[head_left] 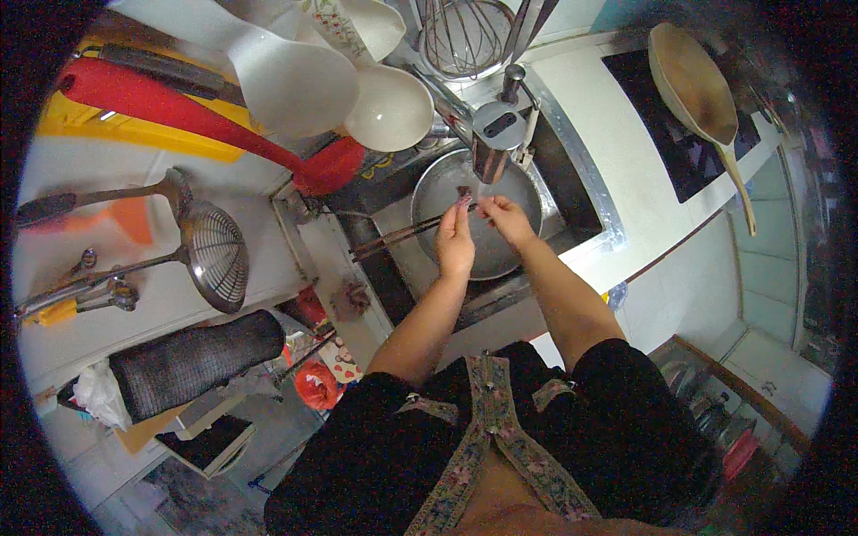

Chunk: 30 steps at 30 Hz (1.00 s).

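Note:
A pair of dark chopsticks (398, 238) slants over the sink from its left side to my fingers. My left hand (456, 241) is closed around them, its fingers pressed together near the tips. Beside it my right hand (506, 221) pinches the chopsticks' right end; the fingers partly hide the grip. A small dark reddish bit (464, 190) shows just above my left fingertips; I cannot tell what it is. Both hands are over a round metal basin (429, 183) in the sink (393, 277), just below the faucet (499, 129).
White ladles (299, 85), a red spatula (179, 112), a whisk (465, 40) and a metal strainer (214, 255) hang close at the upper left. On the right, a pan (697, 85) sits on the black cooktop (639, 76) beside the white counter (590, 116). A black roll (197, 366) lies at lower left.

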### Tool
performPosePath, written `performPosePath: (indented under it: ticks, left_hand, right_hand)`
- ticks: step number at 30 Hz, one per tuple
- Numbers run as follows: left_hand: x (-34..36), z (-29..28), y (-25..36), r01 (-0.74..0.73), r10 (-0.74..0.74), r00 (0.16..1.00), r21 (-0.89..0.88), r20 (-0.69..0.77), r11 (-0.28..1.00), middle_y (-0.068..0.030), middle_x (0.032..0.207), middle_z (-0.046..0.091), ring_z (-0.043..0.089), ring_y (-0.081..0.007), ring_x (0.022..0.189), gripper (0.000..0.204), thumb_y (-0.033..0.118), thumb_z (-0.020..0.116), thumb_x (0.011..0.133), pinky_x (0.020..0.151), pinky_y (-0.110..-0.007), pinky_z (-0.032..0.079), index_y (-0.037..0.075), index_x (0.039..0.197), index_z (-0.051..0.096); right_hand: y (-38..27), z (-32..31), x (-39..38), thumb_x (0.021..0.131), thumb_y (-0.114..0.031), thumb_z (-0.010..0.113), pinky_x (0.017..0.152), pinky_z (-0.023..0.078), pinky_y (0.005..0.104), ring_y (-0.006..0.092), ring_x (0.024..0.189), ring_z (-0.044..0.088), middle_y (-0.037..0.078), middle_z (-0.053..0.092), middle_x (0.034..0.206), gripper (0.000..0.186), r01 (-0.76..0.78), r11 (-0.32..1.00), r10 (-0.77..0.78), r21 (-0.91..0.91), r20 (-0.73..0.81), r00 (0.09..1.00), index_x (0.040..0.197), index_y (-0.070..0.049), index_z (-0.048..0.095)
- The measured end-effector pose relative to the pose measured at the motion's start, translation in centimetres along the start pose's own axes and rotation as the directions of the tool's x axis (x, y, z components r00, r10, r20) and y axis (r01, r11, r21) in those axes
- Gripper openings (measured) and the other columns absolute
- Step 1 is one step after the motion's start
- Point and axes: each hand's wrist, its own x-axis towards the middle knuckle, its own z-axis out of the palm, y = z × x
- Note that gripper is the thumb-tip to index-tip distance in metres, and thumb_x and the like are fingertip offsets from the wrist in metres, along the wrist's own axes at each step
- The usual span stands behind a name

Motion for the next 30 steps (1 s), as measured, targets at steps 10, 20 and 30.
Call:
performPosePath:
  ticks: [10,20,30]
  left_hand:
    - [4.0,1.4,-2.4,0.335,-0.319,0.925,-0.049,0.208,0.941,-0.0060,0.097,0.069,0.065,-0.0151,0.079,0.035,0.033,0.055,0.098,0.067,-0.027,0.050,0.002,0.109,0.066]
    - [1.5,1.9,-0.9,-0.148,0.107,0.988,0.534,0.108,0.833,-0.0180,0.112,0.067,0.066,-0.0334,0.100,0.031,0.027,0.050,0.099,0.087,-0.038,0.050,0.006,0.115,0.066]
    - [0.7,-1.5,-0.6,-0.185,-0.099,0.833,0.442,0.544,0.878,-0.0133,0.117,0.067,0.064,-0.0283,0.108,0.034,0.022,0.060,0.093,0.095,-0.037,0.048,0.007,0.123,0.063]
  right_hand:
    - [-1.4,3.4,-1.7,0.097,-0.017,0.052,0.065,0.048,0.0257,0.0129,0.075,0.060,0.005,0.066,0.091,0.022,-0.097,0.976,0.137,0.197,-0.199,0.970,0.107,-0.003,0.065]
    - [-5.6,4.5,-4.1,0.097,-0.020,0.057,0.076,0.051,0.0301,0.0181,0.091,0.063,0.009,0.065,0.105,0.035,0.017,0.600,0.100,0.800,-0.096,0.990,0.125,0.002,0.057]
    - [-1.8,0.4,-2.1,0.093,-0.018,0.061,0.075,0.051,0.0301,0.0188,0.081,0.061,0.004,0.064,0.093,0.037,-0.223,0.914,0.254,0.339,-0.048,0.966,0.128,-0.005,0.056]
